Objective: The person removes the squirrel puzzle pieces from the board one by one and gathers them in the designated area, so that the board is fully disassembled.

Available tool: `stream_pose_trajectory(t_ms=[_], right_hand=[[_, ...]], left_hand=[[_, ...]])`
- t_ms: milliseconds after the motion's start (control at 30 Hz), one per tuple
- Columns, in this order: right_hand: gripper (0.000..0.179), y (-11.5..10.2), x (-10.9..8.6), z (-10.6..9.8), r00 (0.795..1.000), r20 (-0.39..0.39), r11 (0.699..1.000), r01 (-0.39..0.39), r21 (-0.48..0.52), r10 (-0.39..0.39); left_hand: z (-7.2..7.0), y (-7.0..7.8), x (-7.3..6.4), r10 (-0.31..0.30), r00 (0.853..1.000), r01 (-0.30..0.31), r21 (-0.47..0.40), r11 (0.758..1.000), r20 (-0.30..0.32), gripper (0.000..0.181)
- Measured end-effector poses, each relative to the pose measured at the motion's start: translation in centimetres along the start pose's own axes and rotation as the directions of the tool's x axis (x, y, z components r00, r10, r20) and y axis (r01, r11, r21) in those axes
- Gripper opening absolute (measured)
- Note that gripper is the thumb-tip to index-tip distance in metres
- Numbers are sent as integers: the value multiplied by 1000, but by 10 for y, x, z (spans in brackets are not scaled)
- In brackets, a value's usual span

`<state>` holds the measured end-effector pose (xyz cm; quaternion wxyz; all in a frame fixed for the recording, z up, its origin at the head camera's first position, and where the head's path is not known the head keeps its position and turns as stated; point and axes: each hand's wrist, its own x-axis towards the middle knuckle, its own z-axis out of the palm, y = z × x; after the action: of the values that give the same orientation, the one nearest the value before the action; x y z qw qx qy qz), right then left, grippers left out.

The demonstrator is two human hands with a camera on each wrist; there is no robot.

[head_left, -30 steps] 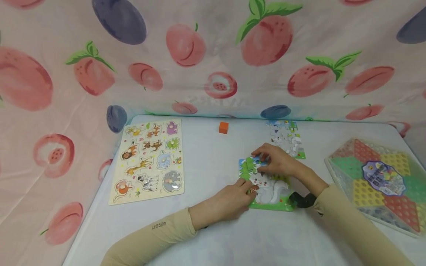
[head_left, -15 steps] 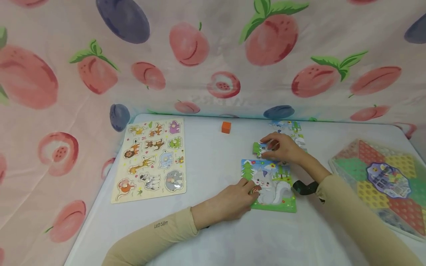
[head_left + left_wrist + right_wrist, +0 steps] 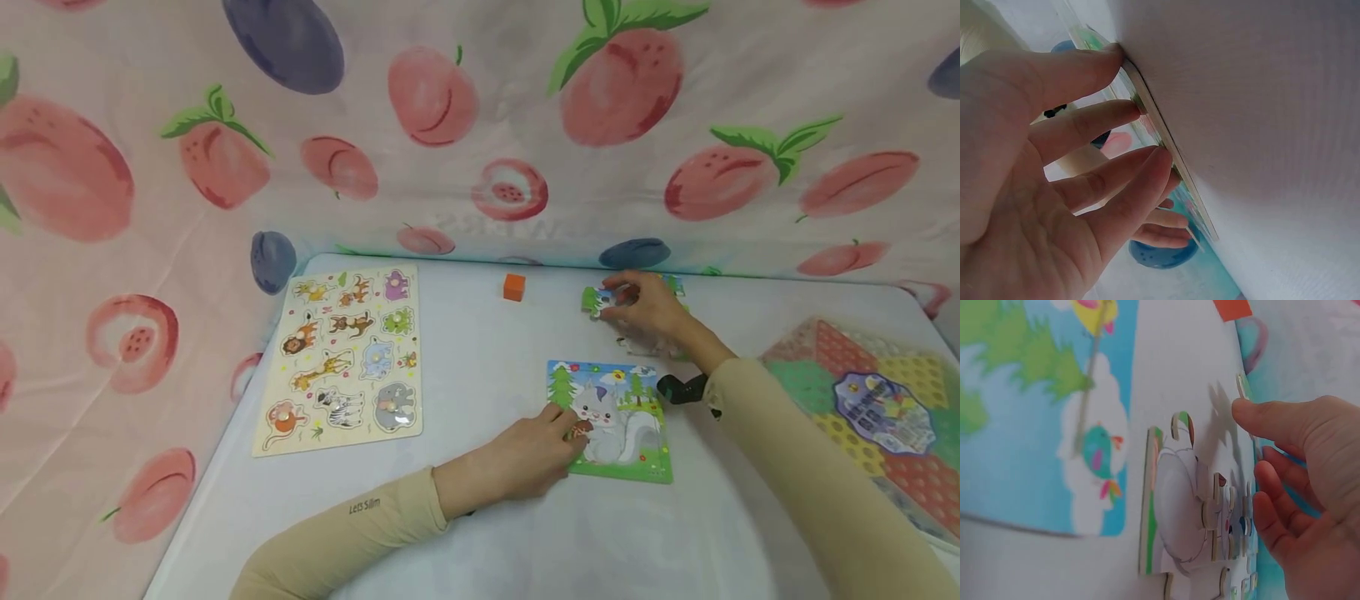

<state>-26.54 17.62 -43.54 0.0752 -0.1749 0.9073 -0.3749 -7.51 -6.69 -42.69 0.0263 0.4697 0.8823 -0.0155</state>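
Observation:
A squirrel picture board (image 3: 630, 437) lies flat near the middle of the table. My left hand (image 3: 528, 454) rests at its left edge; in the left wrist view, fingertips (image 3: 1161, 164) touch the board's edge (image 3: 1175, 153). Beyond the board, my right hand (image 3: 648, 310) pinches a jigsaw piece (image 3: 595, 302) with green and blue print. That piece (image 3: 1243, 387) appears nearly edge-on in the right wrist view, above the table. Several loose or joined jigsaw pieces (image 3: 1179, 506) lie below the right hand, partly hidden by it in the head view.
A wooden animal peg puzzle (image 3: 337, 362) lies to the left. At the back sits an orange cube (image 3: 513, 287). A clear-lidded box with coloured perforated panels (image 3: 873, 417) stands at the right. A fruit-print cloth (image 3: 442, 100) hangs behind the table.
My right hand has lifted a jigsaw piece off the squirrel board and carried it away, toward the other pieces at the back. My left hand has stayed at the board's edge.

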Motion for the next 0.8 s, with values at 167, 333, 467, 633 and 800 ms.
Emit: stream_pose_trajectory(t_ms=[167, 333, 467, 633, 800], right_hand=[[47, 3, 9, -1, 998, -17, 998, -55, 2, 55], [46, 4, 18, -3, 997, -20, 997, -81, -10, 81], [48, 2, 24, -5, 996, -22, 995, -93, -26, 92], [47, 2, 28, -5, 991, -26, 990, -129, -53, 128], [45, 4, 29, -3, 991, -38, 988, -129, -88, 126]], left_hand=[[0, 1, 0, -1, 1000, 1, 10, 1000, 6, 42], [0, 1, 0, -6, 1000, 6, 18, 1000, 15, 43], [0, 0, 1, -7, 1000, 7, 27, 1000, 17, 43], [1, 1, 2, -11, 1000, 11, 25, 1000, 28, 43], [2, 1, 1, -12, 999, 11, 38, 999, 30, 43]])
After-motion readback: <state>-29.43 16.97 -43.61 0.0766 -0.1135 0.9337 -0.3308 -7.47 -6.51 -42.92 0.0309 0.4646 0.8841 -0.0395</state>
